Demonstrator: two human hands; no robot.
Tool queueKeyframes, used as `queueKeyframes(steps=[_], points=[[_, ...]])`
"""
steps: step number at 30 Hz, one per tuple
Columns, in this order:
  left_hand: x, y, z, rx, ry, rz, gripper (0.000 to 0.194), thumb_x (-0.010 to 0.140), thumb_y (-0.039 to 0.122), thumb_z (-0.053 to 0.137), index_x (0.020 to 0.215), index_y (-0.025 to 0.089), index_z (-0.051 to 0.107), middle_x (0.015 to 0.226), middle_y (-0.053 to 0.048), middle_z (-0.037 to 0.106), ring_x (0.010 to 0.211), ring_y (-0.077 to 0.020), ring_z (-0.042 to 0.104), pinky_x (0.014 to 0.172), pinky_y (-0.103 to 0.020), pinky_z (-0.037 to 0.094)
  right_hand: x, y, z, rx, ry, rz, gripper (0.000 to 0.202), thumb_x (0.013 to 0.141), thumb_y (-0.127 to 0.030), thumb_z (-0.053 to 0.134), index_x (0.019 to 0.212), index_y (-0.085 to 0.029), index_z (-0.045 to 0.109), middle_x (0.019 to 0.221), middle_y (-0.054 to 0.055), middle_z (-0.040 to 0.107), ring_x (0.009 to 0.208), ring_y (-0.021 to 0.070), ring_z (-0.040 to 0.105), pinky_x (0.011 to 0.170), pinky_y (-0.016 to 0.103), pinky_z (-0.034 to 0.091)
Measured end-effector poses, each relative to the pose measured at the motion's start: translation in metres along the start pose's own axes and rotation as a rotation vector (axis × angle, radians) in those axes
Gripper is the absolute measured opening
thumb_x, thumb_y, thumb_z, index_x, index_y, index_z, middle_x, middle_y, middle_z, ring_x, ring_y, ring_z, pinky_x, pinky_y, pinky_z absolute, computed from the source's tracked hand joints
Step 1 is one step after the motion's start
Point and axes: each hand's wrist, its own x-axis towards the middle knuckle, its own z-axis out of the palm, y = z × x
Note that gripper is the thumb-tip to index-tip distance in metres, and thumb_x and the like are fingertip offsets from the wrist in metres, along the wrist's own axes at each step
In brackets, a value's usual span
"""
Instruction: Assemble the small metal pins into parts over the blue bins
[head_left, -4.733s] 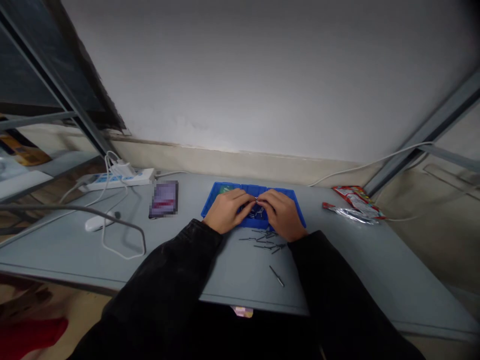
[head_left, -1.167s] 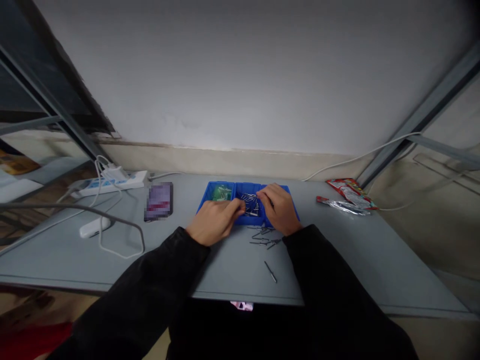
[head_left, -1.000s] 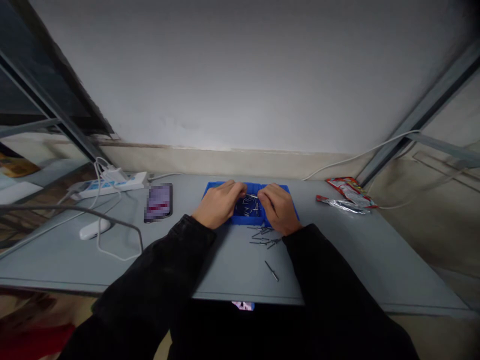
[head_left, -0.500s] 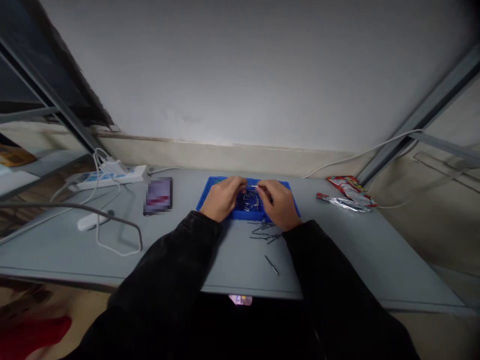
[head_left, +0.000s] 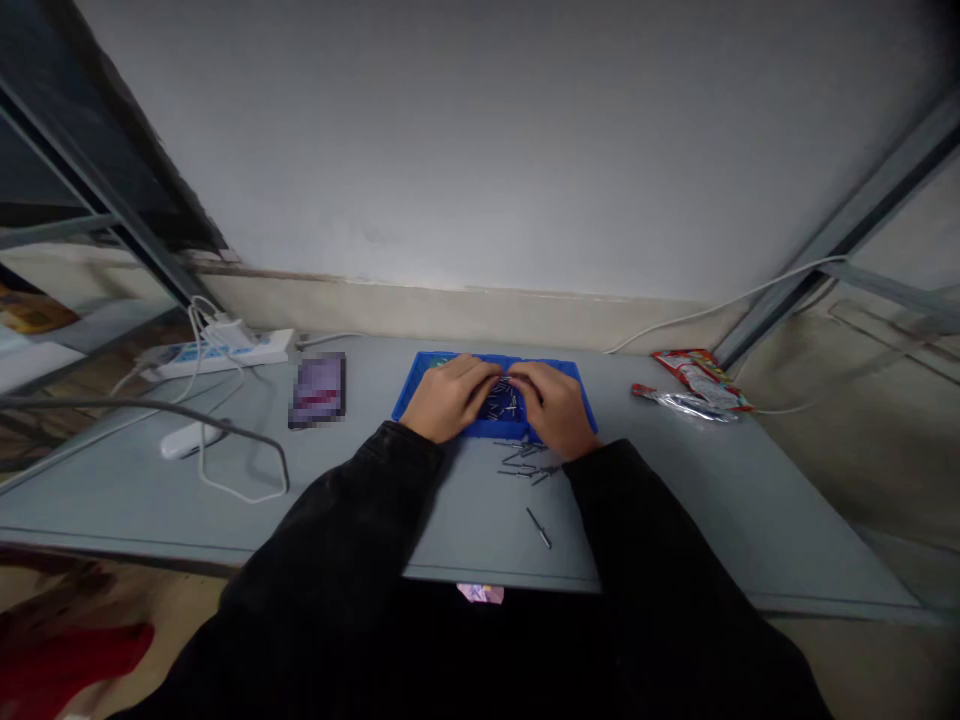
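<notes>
My left hand [head_left: 448, 398] and my right hand [head_left: 553, 405] meet over a blue plastic tray [head_left: 495, 430], fingertips pinched almost together. Between them a small stretch of a thin silvery blind rivet [head_left: 507, 378] shows; the fingers hide most of it. Inside the tray, below my fingers, lie several small metal pieces [head_left: 504, 403]. On the table just in front of the tray is a loose group of blind rivets [head_left: 519, 472], partly beside my right wrist. A single blind rivet [head_left: 538, 528] lies nearer the table edge.
On the grey table [head_left: 465, 520], a power strip [head_left: 270, 348] with white cables and a blurred purple item [head_left: 317, 388] lie to the left. A white plug-like device [head_left: 187, 440] is nearer. Red-and-silver packets [head_left: 694, 395] lie to the right. Metal frame posts stand on both sides.
My two hands have come closer together, so less of the thin rivet shows between the fingertips. The tray and the loose rivets on the table stay where they were.
</notes>
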Motion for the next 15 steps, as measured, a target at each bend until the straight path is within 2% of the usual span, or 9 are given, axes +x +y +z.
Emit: queueKeyframes(steps=[9,15], points=[[-0.0002,0.0039,-0.0005,0.006,0.017,0.006,0.023,0.103,0.028,0.051,0.110,0.015,0.068,0.097,-0.007,0.070,0.089,-0.0174,0.064,0.083,-0.032,0.053,0.0021,-0.0021,-0.0024,-0.021,-0.035,0.014,0.025,0.105,-0.029,0.044,0.103,-0.020,0.067,0.096,0.006,0.074,0.089,0.0188,0.069,0.085,0.033,0.052],[-0.0012,0.0053,0.0015,-0.029,0.032,-0.042,0.024,0.104,0.029,0.050,0.105,0.015,0.069,0.096,-0.007,0.071,0.086,-0.0162,0.064,0.081,-0.031,0.052,0.0009,-0.0024,-0.0017,0.003,-0.056,0.031,0.019,0.103,-0.028,0.047,0.109,-0.021,0.063,0.100,0.005,0.073,0.090,0.0176,0.069,0.083,0.032,0.052]])
